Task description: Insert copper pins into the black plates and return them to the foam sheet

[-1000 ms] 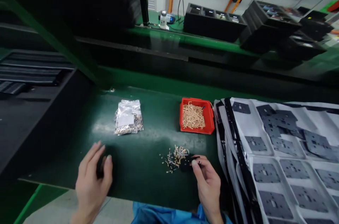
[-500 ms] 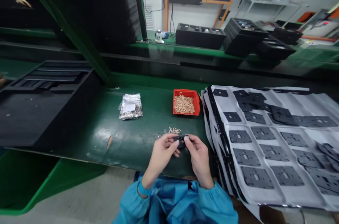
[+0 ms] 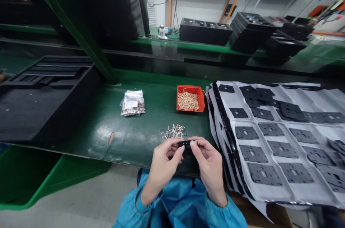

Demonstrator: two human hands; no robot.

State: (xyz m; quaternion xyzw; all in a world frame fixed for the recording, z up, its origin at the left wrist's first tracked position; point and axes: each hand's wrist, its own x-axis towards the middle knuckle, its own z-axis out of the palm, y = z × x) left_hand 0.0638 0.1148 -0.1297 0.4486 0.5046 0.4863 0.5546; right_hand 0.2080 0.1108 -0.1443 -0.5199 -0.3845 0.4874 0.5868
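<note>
Between my two hands, over the bench's front edge, is a small black plate with holes in it. My left hand pinches its left end between thumb and fingers. The right end is gripped by my right hand, thumb on top; a tiny shiny bit shows at these fingertips, too small to name. Just beyond my fingers lies a loose pile of small metal clips, some brass-coloured and some silvery. Farther back stands a red bin holding many brass-coloured clips.
A clear plastic bag of metal parts lies left on the green bench. Rightward, stacked white trays carry flat black plates. A large black foam tray sits far left, above a green tub.
The view has tipped, so the bench sits higher. Both hands keep hold of the black plate, now turned with its holed edge showing, and more of the clip pile is uncovered.
</note>
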